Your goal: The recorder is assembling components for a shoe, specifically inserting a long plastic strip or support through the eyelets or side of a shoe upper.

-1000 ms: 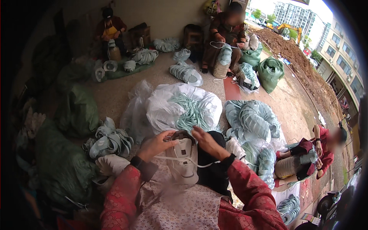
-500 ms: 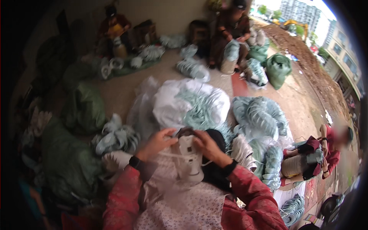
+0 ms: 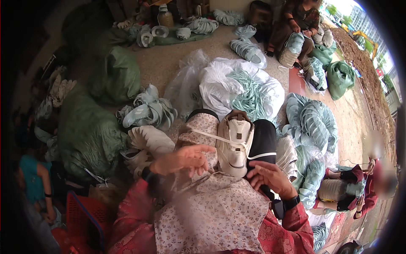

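Observation:
Between my knees rests a beige and white mesh sneaker, its toe toward me and its brown-lined opening facing away. Whether it has a sole is hidden. A white shoelace runs across it, one end trailing over my left knee and the other toward my right. My left hand hovers left of the toe with fingers stretched out, holding nothing. To the right of the toe, my right hand has its fingers apart and loosely bent, off the shoe. A flowered apron covers my lap.
Ahead lies a white sack with pale green laces. Pale blue shoe-part bundles sit right, more bundles and green sacks left. A red basket stands lower left. Co-workers sit around.
My hands have left the sneaker's opening and come down apart on either side of its toe. The sneaker now stands free between my knees. The view has shifted.

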The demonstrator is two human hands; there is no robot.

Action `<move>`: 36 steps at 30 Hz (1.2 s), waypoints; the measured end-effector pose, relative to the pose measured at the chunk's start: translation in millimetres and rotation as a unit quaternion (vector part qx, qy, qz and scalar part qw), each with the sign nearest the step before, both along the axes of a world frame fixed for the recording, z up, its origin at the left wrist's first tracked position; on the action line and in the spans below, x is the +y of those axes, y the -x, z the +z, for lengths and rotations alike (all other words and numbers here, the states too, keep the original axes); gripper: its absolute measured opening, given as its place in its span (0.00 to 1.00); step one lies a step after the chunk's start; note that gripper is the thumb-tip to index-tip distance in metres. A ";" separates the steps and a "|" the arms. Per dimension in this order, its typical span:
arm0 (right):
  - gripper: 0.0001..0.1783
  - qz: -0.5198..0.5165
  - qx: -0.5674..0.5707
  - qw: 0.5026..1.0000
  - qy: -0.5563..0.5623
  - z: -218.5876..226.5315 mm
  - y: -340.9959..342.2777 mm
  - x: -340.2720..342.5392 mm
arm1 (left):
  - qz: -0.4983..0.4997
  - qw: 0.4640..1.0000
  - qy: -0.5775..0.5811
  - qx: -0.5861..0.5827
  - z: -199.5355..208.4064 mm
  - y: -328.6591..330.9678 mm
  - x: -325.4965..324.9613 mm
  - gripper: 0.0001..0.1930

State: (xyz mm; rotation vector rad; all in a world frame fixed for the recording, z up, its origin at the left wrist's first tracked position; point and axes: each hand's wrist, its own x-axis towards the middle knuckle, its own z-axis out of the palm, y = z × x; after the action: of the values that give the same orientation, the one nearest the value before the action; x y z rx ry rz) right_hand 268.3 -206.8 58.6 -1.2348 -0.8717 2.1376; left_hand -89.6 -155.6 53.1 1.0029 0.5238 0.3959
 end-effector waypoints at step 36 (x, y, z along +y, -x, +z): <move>0.07 0.045 -0.402 0.677 -0.615 -23.1 -2.3 53.6 | 0.155 0.772 -0.574 0.225 -37.9 -80.6 62.7 0.18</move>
State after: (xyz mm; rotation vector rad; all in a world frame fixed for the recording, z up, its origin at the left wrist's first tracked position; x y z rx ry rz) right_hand 270.6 -153.2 35.5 -1.2042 -2.2064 0.4389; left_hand -9.1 -92.8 15.2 2.2536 0.9163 0.8233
